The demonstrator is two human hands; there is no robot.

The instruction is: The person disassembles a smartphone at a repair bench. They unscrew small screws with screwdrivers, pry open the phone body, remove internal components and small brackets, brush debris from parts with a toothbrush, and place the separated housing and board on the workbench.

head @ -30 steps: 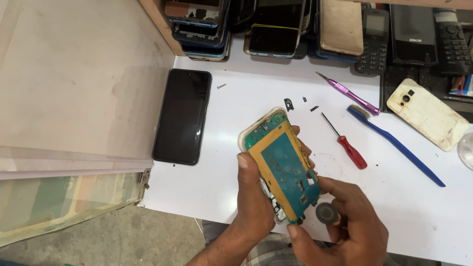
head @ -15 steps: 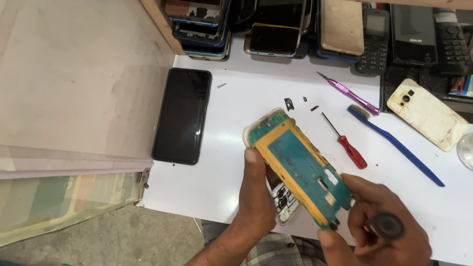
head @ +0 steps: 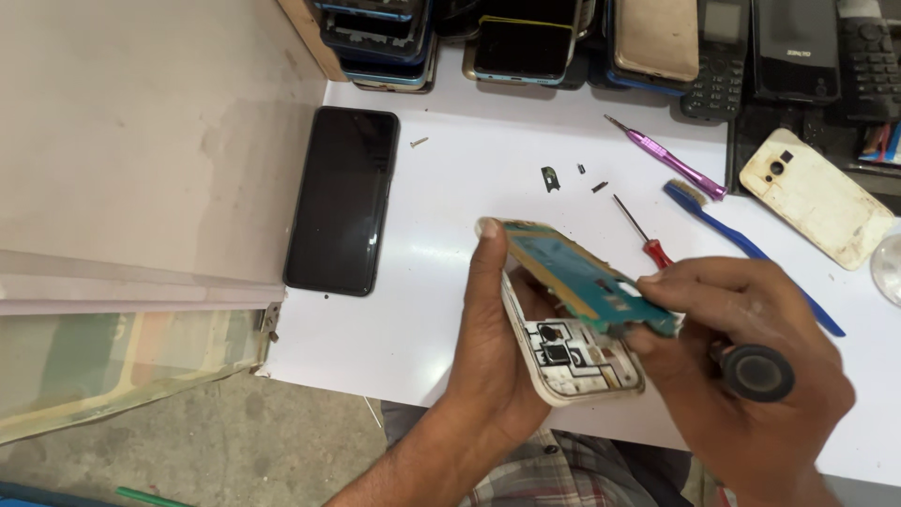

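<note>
At far left a beige board [head: 141, 150] overlies the edge of the white table [head: 450, 282]. Just beside it a black smartphone [head: 343, 199] lies face up, flat on the table, untouched. A small loose screw [head: 419, 143] sits near its upper right corner, and further right a few small dark parts [head: 551, 177] lie scattered on the bare surface.

Centre frame: the left hand [head: 493, 347] is closed around a white phone frame [head: 572, 352], thumb pressed along its left edge, fingers underneath. The frame is held above the table's near edge, tilted, its inner side facing up. A blue-green circuit board [head: 587, 282] stands raised off the frame at an angle; its upper left end remains close to the top of the frame, its lower right end lifted clear.

The right hand [head: 741, 357] pinches the lower right end of the circuit board between thumb and fingertips. The same hand also holds a black-handled tool [head: 755, 373], round butt end toward the camera, tucked against the palm; its tip is hidden.

On the table behind the right hand lie a red-handled screwdriver [head: 646, 235], a blue brush [head: 741, 246] and a purple-handled tool [head: 668, 159], each apart from the hands. At far right rests a cream phone back cover [head: 815, 197]. A row of stacked phones [head: 601, 38] lines the back edge
</note>
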